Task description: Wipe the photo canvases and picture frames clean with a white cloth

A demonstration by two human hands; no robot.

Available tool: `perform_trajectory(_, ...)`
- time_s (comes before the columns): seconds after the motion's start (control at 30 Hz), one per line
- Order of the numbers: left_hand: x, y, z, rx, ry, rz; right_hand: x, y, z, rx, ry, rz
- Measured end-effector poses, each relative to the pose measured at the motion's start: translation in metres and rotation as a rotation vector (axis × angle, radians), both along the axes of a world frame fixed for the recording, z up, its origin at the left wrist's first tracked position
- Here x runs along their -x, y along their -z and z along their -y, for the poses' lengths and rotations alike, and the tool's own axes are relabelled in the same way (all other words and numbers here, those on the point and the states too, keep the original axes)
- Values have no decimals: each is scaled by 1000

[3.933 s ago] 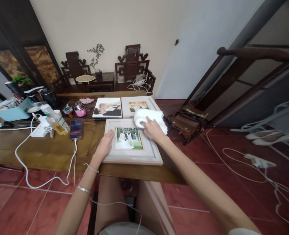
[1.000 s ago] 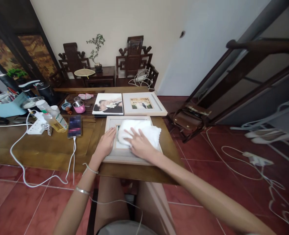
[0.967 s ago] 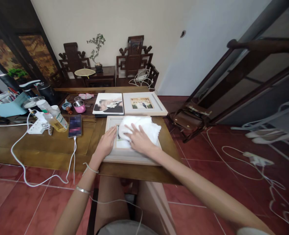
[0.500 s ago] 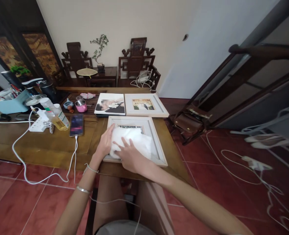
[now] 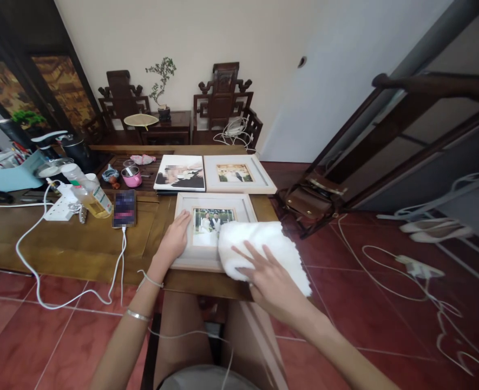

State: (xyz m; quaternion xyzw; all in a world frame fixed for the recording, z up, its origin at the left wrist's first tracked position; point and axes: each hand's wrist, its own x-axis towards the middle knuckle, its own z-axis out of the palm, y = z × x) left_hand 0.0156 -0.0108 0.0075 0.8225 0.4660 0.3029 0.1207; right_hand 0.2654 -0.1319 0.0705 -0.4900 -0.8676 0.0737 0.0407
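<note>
A pale wooden picture frame (image 5: 177,238) lies flat at the table's front, with a photo (image 5: 207,219) of two people showing in it. Its left edge is held by my left hand (image 5: 176,234), fingers together along the rim. Over the frame's right side is a fluffy white cloth (image 5: 277,244), reaching past the frame and the table's edge. My right hand (image 5: 269,276) presses on this cloth and holds it, its fingers partly spread and its thumb hidden. The cloth covers the frame's lower right corner.
Behind are a second framed photo (image 5: 207,173) and a white-covered album (image 5: 158,179). To the left are a phone (image 5: 124,208) on a white cable, a bottle (image 5: 99,201), a power strip (image 5: 59,208) and a pink cup (image 5: 131,177). A dark wooden rack (image 5: 353,141) stands right.
My right hand has slid right with the white cloth, from the frame's middle to its right side, uncovering the photo. My left hand stays on the left edge.
</note>
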Motion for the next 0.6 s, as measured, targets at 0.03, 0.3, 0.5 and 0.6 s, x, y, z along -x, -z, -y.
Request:
perform_trajectory(0.03, 0, 0, 0, -5, 12, -13, -5, 3, -1, -23, 9, -15)
perform_trajectory(0.3, -3, -6, 2, -19, 53, -59, 14, 0, -65, -75, -85, -167)
perform_trajectory(0.5, -5, -13, 8, 41, -23, -53, 74, -4, -144, -85, -340, -91)
perform_trajectory(0.6, -5, -13, 8, 40, 6, -80, 97, -2, -168, -106, -288, 5)
